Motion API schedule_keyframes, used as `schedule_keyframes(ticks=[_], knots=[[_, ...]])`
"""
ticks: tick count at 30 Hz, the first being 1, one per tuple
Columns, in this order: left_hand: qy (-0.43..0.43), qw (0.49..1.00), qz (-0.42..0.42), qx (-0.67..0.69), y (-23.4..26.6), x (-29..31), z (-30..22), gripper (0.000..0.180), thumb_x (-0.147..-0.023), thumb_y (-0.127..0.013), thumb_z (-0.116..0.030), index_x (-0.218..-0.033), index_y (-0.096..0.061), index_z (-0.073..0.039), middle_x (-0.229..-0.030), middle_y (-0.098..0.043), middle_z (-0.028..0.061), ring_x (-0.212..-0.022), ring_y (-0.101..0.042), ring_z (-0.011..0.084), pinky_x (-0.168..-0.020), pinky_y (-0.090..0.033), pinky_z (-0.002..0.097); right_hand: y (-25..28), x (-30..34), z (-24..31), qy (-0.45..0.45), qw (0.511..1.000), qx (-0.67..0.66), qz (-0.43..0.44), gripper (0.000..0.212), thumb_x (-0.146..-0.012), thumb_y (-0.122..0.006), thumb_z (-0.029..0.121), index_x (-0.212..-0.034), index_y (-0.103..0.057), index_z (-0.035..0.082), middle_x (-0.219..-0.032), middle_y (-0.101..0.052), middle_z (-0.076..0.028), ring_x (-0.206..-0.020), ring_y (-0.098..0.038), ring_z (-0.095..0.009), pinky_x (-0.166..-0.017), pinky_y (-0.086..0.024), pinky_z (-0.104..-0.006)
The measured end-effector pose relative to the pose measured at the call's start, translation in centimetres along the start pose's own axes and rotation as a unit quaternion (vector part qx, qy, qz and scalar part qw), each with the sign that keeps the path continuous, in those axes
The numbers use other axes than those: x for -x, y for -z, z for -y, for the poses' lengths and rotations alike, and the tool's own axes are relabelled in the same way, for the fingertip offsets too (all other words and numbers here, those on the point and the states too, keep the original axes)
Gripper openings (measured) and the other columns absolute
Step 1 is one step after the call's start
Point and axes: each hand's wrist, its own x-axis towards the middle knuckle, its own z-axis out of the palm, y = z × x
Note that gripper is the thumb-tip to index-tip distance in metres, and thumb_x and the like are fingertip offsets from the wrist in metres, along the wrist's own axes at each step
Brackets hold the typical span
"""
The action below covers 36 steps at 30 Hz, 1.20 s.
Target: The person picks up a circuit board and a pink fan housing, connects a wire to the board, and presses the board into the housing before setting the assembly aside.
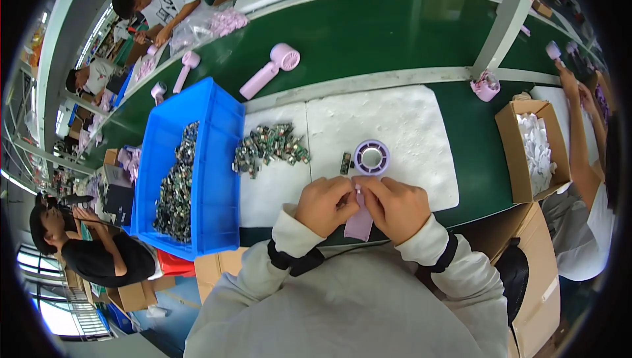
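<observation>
A pink handheld fan [357,228] lies in front of me, its round lilac head [359,164] pointing away and its handle toward me. My left hand [324,206] is closed at the left side of the handle, near the neck. My right hand [399,210] is closed on the other side, its fingertips meeting the left ones. Something small and white shows between the fingertips; its kind is unclear. Beside the fan head lies a single small green circuit board [345,163]. Farther left a loose pile of such boards [273,149] is spread on white foam sheeting [401,118].
A blue bin [220,180] of circuit boards stands left. On the right is a cardboard box [513,154] of white pieces. Beyond a pale rail, a green conveyor [368,35] carries a pink fan [262,80]. A metal post [510,19] rises right. Other people sit around.
</observation>
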Motion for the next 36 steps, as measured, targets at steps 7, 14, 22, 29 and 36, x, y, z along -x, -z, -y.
schedule_keyframes(ticks=[7,14,22,29,36], knots=[[-0.039,0.996,-0.044,-0.060,-0.8,-0.2,0.1,0.011,-0.078,-0.070,-0.003,-0.083,-0.061,-0.003,-0.073,-0.060,0.0101,-0.064,-0.055,0.0296,-0.059,-0.045,0.0418,0.2,-0.6,0.3,-0.015,1.000,0.006,0.020,0.018,-0.093,-0.069,0.015,-0.111,-0.070,0.018,-0.069,-0.062,-0.005,-0.054,-0.063,-0.026,-0.050,-0.050,-0.0379],[-0.041,0.996,-0.053,-0.058,-0.9,0.2,-0.1,0.012,-0.077,-0.070,-0.002,-0.083,-0.060,-0.003,-0.074,-0.059,0.0098,-0.063,-0.053,0.0306,-0.058,-0.043,0.0424,0.0,-0.3,0.5,-0.034,0.999,0.014,0.031,0.019,-0.091,-0.070,0.013,-0.109,-0.071,0.017,-0.068,-0.062,-0.005,-0.052,-0.062,-0.026,-0.049,-0.048,-0.0374],[-0.054,0.995,-0.011,-0.082,-0.4,0.3,-0.8,0.007,-0.086,-0.068,-0.005,-0.086,-0.061,-0.003,-0.075,-0.060,0.0120,-0.065,-0.054,0.0338,-0.061,-0.044,0.0434,0.7,0.1,0.3,-0.021,0.999,0.025,0.012,0.020,-0.088,-0.071,0.012,-0.108,-0.072,0.016,-0.069,-0.064,-0.005,-0.054,-0.064,-0.025,-0.050,-0.049,-0.0363],[-0.051,0.993,0.090,-0.059,1.1,-1.4,-0.8,0.013,-0.100,-0.059,-0.009,-0.091,-0.061,0.000,-0.078,-0.061,0.0155,-0.070,-0.057,0.0370,-0.065,-0.045,0.0445,1.1,0.0,-1.1,0.034,0.999,0.030,-0.004,0.019,-0.086,-0.073,0.013,-0.105,-0.072,0.013,-0.070,-0.067,-0.005,-0.055,-0.065,-0.024,-0.051,-0.051,-0.0350],[-0.032,0.990,0.133,0.026,2.0,-1.6,-0.3,0.019,-0.104,-0.054,-0.012,-0.093,-0.061,0.001,-0.079,-0.062,0.0162,-0.071,-0.060,0.0352,-0.065,-0.047,0.0419,0.9,0.0,-2.0,0.037,0.998,-0.056,0.022,0.018,-0.084,-0.075,0.013,-0.102,-0.072,0.012,-0.069,-0.068,-0.004,-0.056,-0.066,-0.022,-0.051,-0.052,-0.0336]])
